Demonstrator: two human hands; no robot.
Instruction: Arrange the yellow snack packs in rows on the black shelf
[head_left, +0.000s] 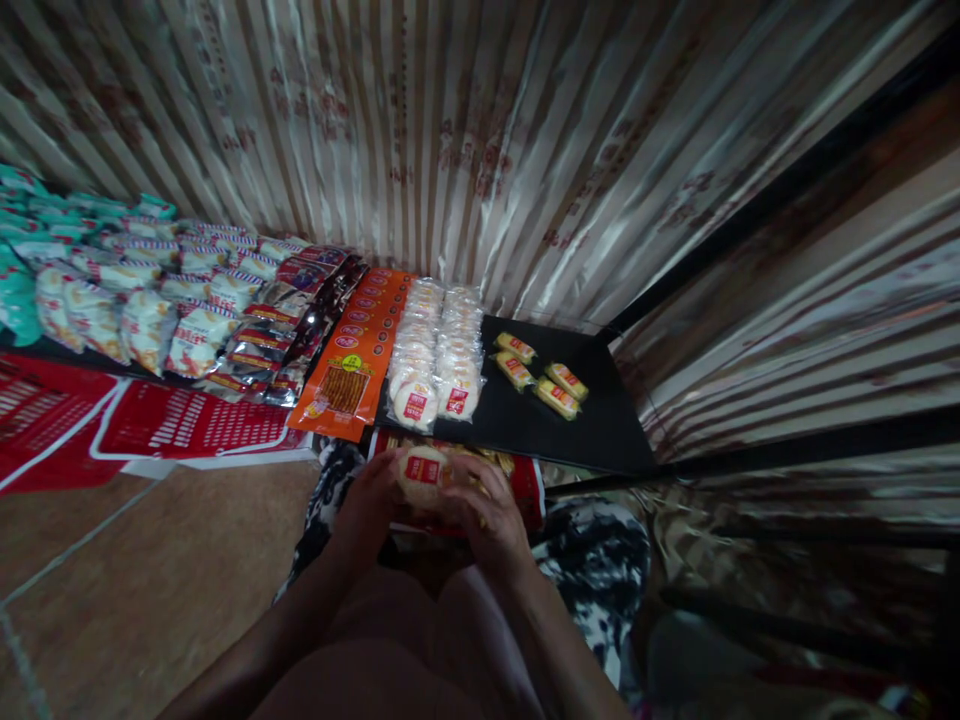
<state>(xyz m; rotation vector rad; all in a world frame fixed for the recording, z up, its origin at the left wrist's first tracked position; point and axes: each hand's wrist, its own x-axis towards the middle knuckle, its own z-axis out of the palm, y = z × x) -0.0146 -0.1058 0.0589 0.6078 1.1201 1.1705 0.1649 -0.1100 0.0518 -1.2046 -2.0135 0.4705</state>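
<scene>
A round rice cracker (421, 474) in clear wrapping with a red label is held up in front of my lap. My left hand (372, 498) grips its left edge with bent fingers. On the other side, the curled fingers of my right hand (491, 505) close on its right edge. Beneath both hands sits a red basket (534, 492) of yellow-wrapped snacks, largely hidden by my hands. Just beyond it, two rows of similar wrapped rice crackers (436, 350) lie overlapping on a black shelf (600, 430).
Several small yellow packets (556, 398) lie on the shelf to the right. To the left are an orange snack bag (345, 370), dark shiny packets (259, 345), white packets (202, 335) and green ones (19, 290). Red shopping baskets (202, 420) stand below. Black rods (787, 180) cross the right side.
</scene>
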